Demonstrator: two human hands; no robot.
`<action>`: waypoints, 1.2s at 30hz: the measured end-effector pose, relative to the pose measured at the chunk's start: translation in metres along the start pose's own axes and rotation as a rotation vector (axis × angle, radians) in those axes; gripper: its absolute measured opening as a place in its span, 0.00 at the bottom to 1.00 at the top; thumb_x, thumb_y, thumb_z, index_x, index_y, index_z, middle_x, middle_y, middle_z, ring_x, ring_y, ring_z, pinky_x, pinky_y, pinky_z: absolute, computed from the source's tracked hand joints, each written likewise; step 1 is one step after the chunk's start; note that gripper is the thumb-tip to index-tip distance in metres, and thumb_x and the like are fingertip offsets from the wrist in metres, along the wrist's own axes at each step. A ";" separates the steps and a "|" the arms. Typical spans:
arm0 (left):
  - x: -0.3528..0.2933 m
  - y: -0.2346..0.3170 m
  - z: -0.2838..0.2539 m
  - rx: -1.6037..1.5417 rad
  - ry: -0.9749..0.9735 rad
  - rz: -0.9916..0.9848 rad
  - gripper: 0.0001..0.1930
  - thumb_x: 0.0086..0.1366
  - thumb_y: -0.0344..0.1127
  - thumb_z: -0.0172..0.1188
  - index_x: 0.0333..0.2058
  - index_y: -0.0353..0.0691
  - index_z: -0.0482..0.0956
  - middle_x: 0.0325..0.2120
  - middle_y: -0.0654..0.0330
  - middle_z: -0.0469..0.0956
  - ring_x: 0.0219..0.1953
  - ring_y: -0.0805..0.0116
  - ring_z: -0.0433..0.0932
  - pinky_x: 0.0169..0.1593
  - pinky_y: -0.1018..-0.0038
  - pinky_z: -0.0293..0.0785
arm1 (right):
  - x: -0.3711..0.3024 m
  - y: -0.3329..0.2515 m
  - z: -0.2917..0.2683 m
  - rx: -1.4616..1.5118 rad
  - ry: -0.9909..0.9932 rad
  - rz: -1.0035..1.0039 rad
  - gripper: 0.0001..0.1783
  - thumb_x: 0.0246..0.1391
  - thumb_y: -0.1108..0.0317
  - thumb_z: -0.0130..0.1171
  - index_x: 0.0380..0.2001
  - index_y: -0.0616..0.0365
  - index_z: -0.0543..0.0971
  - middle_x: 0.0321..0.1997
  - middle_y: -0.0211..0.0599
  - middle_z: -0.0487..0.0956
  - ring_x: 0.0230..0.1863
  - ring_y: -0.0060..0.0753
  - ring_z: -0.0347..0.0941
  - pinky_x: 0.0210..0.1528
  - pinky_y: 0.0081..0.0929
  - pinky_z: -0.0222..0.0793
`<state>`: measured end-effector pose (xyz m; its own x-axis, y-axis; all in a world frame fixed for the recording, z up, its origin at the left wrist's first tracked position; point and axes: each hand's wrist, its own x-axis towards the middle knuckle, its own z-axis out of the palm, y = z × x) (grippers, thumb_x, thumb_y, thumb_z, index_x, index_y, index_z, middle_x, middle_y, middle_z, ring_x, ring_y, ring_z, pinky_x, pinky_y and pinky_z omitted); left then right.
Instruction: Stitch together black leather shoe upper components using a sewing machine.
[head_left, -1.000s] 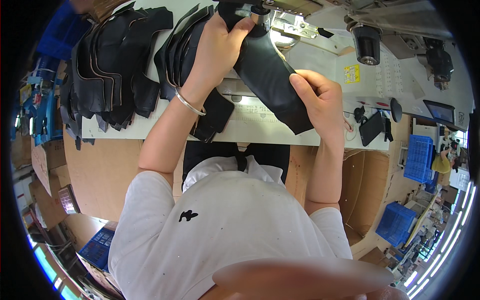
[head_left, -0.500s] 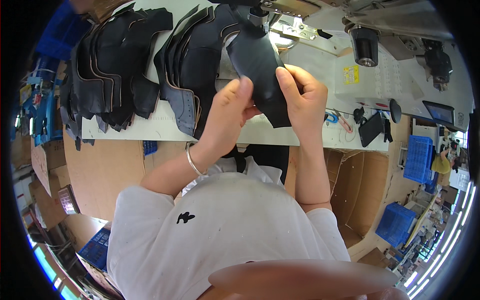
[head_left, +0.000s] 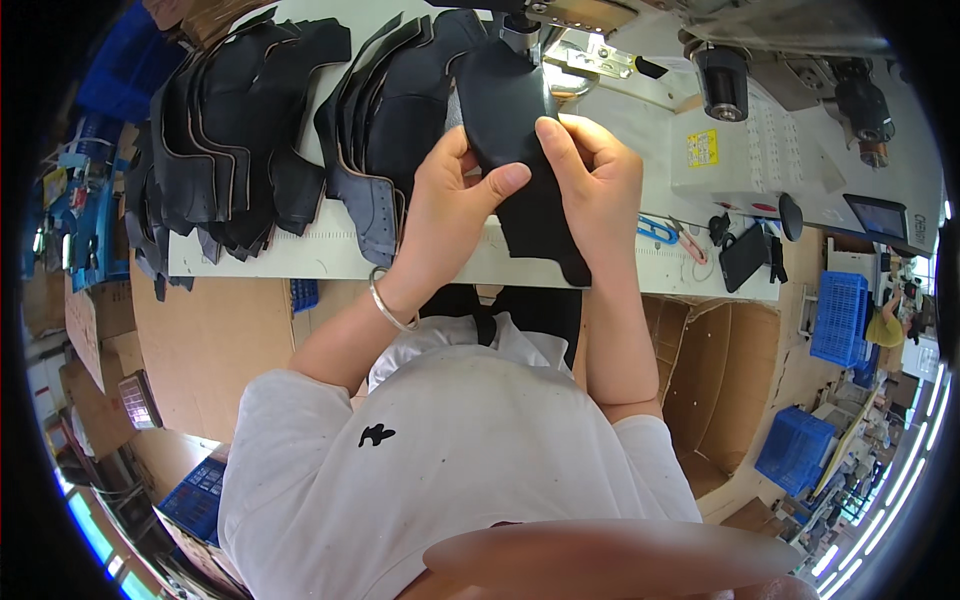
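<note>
Between my two hands is a black leather piece (head_left: 505,105), smooth and shiny at its top, which lies just below the sewing machine's metal presser part (head_left: 521,40). Its lower end (head_left: 542,230) is matte and hangs over the table's near side. My left hand (head_left: 445,200), with a bangle on the wrist, pinches the left edge, thumb on top and fingers partly hidden beneath. My right hand (head_left: 597,185) grips the right edge between thumb and fingers. Left of them, dark cut leather pieces (head_left: 400,135) lie overlapped, and another overlapping pile (head_left: 220,130) sits farther left.
The sewing machine (head_left: 735,150) takes up the right of the white table (head_left: 330,255). Blue-handled snips (head_left: 657,230), pink-handled scissors (head_left: 690,243) and a black phone-like slab (head_left: 742,258) lie at its right. An open cardboard box (head_left: 725,390) stands below the edge.
The leather piece has shifted, and its lower end now hangs nearer to me with a matte part exposed. My left thumb has swung to the right; my right hand has moved slightly left and up.
</note>
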<state>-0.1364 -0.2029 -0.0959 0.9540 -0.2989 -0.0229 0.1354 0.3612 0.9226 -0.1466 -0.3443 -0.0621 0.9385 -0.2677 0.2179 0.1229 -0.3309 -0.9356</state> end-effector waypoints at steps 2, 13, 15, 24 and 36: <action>0.003 0.004 -0.005 -0.006 -0.006 0.005 0.18 0.60 0.32 0.66 0.46 0.34 0.72 0.41 0.61 0.77 0.42 0.77 0.74 0.46 0.80 0.73 | 0.002 0.006 -0.005 -0.016 -0.035 -0.053 0.16 0.56 0.60 0.62 0.32 0.66 0.81 0.18 0.28 0.76 0.22 0.14 0.68 0.26 0.17 0.64; 0.014 0.022 -0.019 0.020 -0.074 -0.084 0.15 0.62 0.38 0.64 0.43 0.37 0.74 0.28 0.68 0.78 0.25 0.88 0.72 0.24 0.89 0.66 | 0.056 0.044 -0.014 0.496 0.066 -0.059 0.14 0.65 0.61 0.51 0.28 0.59 0.73 0.26 0.24 0.69 0.28 0.14 0.60 0.32 0.15 0.57; 0.015 0.020 -0.020 -0.007 -0.075 -0.091 0.14 0.63 0.38 0.63 0.42 0.37 0.74 0.28 0.68 0.78 0.25 0.87 0.73 0.24 0.89 0.66 | 0.059 0.049 -0.013 0.504 0.043 -0.106 0.12 0.65 0.65 0.49 0.29 0.59 0.73 0.28 0.25 0.69 0.29 0.15 0.59 0.34 0.16 0.57; 0.018 0.026 -0.021 -0.159 -0.147 -0.129 0.13 0.64 0.37 0.62 0.41 0.37 0.74 0.29 0.67 0.78 0.25 0.85 0.74 0.25 0.88 0.68 | 0.034 0.020 -0.020 0.488 0.075 -0.266 0.09 0.59 0.70 0.52 0.38 0.66 0.77 0.34 0.36 0.79 0.36 0.26 0.73 0.44 0.22 0.66; 0.013 0.018 0.001 0.005 -0.003 0.016 0.14 0.62 0.36 0.63 0.42 0.35 0.74 0.30 0.67 0.77 0.29 0.85 0.72 0.32 0.86 0.70 | -0.040 0.018 -0.039 -0.320 -0.179 -0.150 0.13 0.52 0.68 0.63 0.22 0.66 0.75 0.16 0.38 0.71 0.18 0.31 0.64 0.24 0.27 0.59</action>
<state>-0.1223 -0.2010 -0.0797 0.9552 -0.2958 -0.0073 0.1190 0.3617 0.9247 -0.1948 -0.3752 -0.0772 0.9626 -0.0425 0.2674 0.1825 -0.6276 -0.7569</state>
